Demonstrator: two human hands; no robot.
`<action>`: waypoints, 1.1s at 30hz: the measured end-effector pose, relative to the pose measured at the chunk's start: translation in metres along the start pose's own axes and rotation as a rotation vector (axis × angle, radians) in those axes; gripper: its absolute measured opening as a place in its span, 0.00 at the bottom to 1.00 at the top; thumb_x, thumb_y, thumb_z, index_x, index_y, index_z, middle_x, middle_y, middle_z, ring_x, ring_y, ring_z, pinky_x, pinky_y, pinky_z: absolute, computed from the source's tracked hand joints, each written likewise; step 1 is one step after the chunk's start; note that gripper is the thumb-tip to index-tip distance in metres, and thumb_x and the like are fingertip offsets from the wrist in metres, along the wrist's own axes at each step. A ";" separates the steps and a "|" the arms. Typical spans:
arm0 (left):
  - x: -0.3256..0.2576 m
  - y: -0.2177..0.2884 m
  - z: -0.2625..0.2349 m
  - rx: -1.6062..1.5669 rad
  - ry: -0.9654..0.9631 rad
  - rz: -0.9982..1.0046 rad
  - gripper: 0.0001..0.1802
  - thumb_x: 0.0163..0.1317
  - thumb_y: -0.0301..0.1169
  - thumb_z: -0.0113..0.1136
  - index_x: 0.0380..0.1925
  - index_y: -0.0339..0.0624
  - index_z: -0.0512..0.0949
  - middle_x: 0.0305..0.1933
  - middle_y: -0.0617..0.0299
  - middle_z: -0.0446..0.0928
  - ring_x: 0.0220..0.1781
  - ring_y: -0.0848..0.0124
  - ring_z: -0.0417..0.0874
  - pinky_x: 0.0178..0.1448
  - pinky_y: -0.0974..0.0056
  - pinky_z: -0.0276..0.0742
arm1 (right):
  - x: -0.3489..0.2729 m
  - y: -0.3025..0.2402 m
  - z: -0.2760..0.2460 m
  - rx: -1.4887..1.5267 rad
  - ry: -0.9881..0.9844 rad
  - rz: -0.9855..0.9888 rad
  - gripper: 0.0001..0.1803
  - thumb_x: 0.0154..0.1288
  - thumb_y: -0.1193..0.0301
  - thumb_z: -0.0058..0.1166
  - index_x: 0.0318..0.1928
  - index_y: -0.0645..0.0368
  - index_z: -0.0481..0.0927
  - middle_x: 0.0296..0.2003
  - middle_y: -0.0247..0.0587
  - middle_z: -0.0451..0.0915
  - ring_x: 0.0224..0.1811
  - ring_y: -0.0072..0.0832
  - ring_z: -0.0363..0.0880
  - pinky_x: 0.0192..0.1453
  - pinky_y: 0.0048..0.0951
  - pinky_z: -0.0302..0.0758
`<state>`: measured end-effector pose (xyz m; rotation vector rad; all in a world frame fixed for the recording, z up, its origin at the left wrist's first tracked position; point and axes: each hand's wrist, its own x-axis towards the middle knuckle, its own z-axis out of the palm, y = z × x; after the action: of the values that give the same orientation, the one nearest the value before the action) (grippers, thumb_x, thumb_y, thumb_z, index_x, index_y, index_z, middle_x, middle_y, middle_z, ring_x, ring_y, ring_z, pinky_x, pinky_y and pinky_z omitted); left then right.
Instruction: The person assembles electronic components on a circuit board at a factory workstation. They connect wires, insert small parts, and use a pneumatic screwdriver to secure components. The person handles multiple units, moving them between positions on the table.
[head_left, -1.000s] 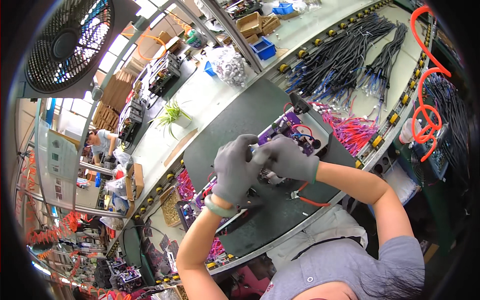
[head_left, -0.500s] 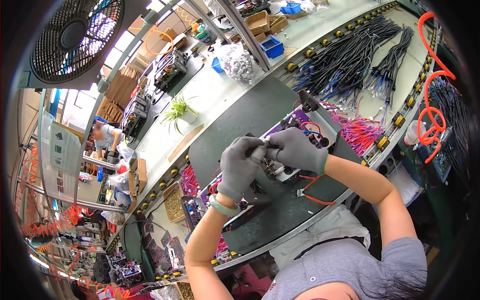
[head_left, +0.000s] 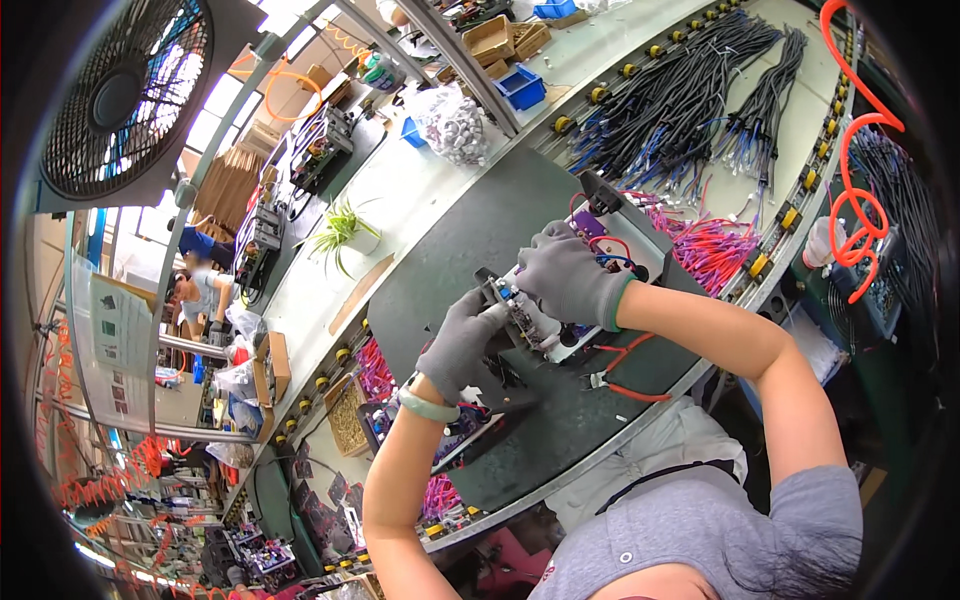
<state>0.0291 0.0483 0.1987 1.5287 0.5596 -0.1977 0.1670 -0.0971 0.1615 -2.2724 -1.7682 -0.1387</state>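
Note:
A metal housing (head_left: 568, 350) with a populated circuit board (head_left: 533, 318) lies on the dark green mat in front of me. My left hand (head_left: 463, 345), in a grey glove, closes its fingers on the board's left end, beside a dark end plate (head_left: 486, 277). My right hand (head_left: 572, 275), also gloved, rests over the housing's middle with curled fingers; whatever is under its fingertips is hidden. Red and blue wires show past its knuckles. Red-handled cutters (head_left: 637, 394) lie on the mat near the housing. A second similar unit (head_left: 462, 432) sits partly under my left wrist.
Black cable bundles (head_left: 680, 100) and pink-red wires (head_left: 715, 250) lie at the far right, with a coiled orange air hose (head_left: 858, 200) beyond. A potted plant (head_left: 350, 235), a bag of white parts (head_left: 448, 125) and a blue bin (head_left: 521, 88) stand behind. Another person works at far left.
My hands, earlier together above the board, have moved apart. The left came down leftward to the board's end; the right shifted back, uncovering the board. The whole view has shifted slightly.

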 end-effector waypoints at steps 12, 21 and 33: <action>0.001 0.000 0.002 -0.070 0.011 0.000 0.21 0.69 0.27 0.54 0.59 0.28 0.69 0.53 0.52 0.77 0.51 0.64 0.84 0.58 0.57 0.83 | 0.007 0.002 0.002 0.034 -0.099 0.050 0.04 0.54 0.70 0.58 0.29 0.51 0.85 0.38 0.38 0.83 0.45 0.37 0.80 0.57 0.41 0.71; -0.001 -0.003 0.005 -0.077 0.022 0.046 0.19 0.68 0.26 0.53 0.56 0.28 0.71 0.50 0.53 0.79 0.47 0.65 0.84 0.53 0.60 0.84 | 0.011 0.000 0.013 -0.022 -0.091 -0.072 0.05 0.54 0.69 0.57 0.30 0.52 0.85 0.36 0.37 0.84 0.46 0.36 0.81 0.57 0.39 0.69; 0.003 -0.007 0.001 0.074 0.107 0.027 0.19 0.66 0.28 0.56 0.54 0.28 0.72 0.48 0.53 0.80 0.45 0.67 0.86 0.51 0.61 0.85 | 0.024 -0.009 0.003 -0.100 -0.284 -0.099 0.06 0.58 0.68 0.55 0.31 0.52 0.85 0.34 0.39 0.84 0.42 0.36 0.83 0.54 0.38 0.70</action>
<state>0.0283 0.0473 0.1913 1.6248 0.6219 -0.1168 0.1646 -0.0719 0.1655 -2.3721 -2.0577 0.0832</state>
